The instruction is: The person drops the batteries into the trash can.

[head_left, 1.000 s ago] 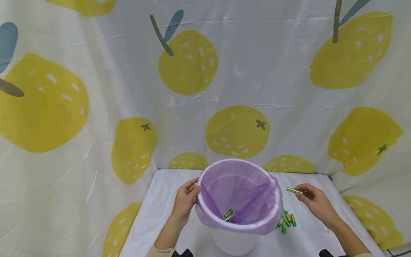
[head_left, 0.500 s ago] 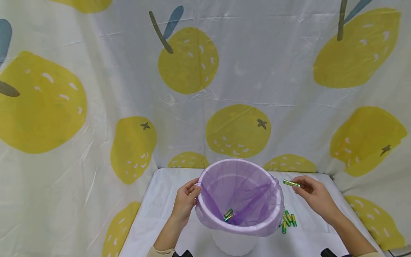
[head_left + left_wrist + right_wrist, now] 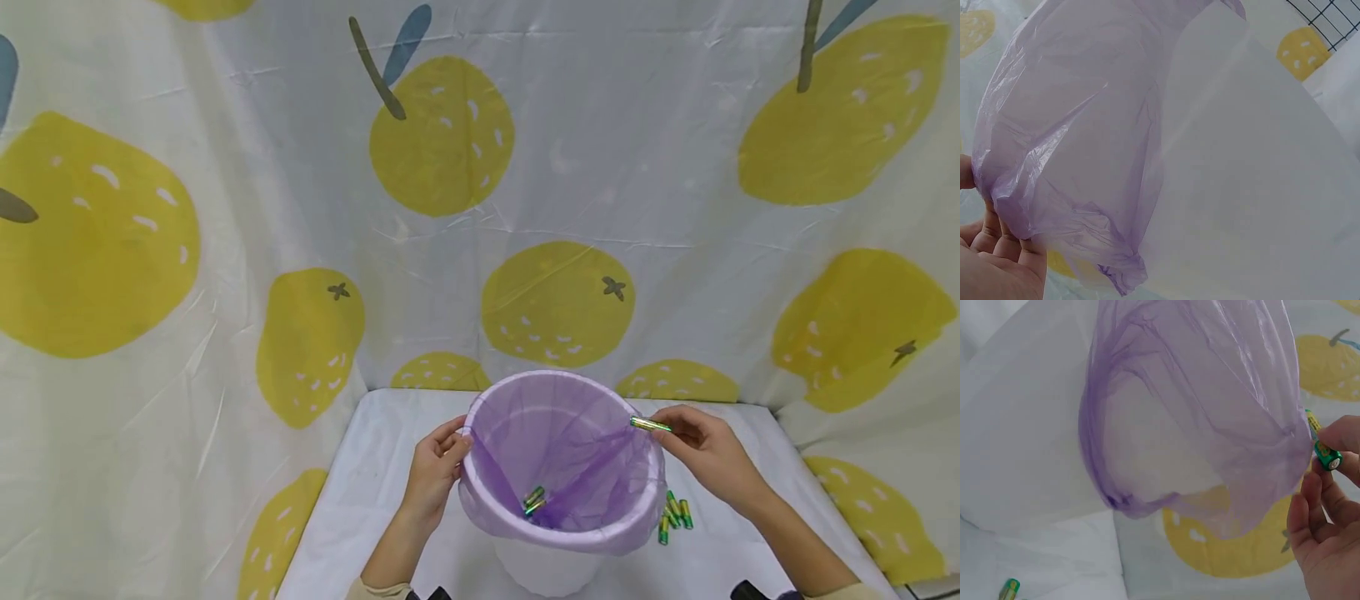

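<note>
- Background: a pale curtain printed with large yellow fruits hung behind and beside a white-covered bench.
- Centre: a white, round, smooth-walled bin was lined with a translucent purple plastic bag, its edge folded outward over the rim.
- Left hand: thumb and fingers gripped the lined rim at the bin's left side.
- Right hand: thumb and fingers pinched one green-and-gold cylindrical battery near its end; the battery lay nearly level at the rim's right side, and whether it touched the bag could not be told.
- Bin interior: a small group of similar green-and-gold batteries lay low in the bag.
- Bench, right of the bin: further loose green-and-gold batteries lay close together, below the right hand in the head view.
</note>
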Available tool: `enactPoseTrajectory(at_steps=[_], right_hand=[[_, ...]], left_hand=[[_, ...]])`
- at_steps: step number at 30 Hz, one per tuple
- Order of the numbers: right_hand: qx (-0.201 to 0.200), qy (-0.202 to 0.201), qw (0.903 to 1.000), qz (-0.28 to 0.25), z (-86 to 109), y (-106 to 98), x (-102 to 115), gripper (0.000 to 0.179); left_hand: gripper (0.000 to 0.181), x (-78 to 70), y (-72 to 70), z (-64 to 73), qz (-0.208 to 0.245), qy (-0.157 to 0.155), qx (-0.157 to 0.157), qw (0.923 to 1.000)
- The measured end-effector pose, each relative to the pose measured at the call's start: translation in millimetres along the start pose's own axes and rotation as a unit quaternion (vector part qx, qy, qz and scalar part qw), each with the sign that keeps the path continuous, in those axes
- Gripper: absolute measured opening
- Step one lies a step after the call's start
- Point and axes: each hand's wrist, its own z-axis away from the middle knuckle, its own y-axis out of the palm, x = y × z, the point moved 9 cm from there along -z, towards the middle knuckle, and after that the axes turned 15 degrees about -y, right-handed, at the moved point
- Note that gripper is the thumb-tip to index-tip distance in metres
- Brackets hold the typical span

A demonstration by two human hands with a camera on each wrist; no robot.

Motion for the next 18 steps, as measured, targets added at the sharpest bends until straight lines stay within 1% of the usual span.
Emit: enactPoseTrajectory(at_steps=[3, 10, 15, 18], right_hand=[[0.003, -0.018, 0.9998, 0.002, -5.9, 9, 8, 0.017], [0.002, -0.038, 0.9980, 0.050, -20.1, 25, 18, 0.018], [0.007, -0.084, 0.9946, 0.062, -32.5, 38, 30, 0.021], [0.015, -0.108, 0.9917, 0.068, -37.5, 45, 37, 0.023]], left_hand=[[0.052, 1.1, 0.7, -1.6, 0.006, -0.004, 0.004, 1.0000], [0.051, 4.5, 0.4, -2.7, 0.019, -0.011, 0.012, 0.9997], [0.051, 5.4, -0.8, -1.6, 0.033, -0.019, 0.011, 0.9992], [0.051, 3.7, 0.0, -0.8, 0.029, -0.018, 0.012, 0.9993]])
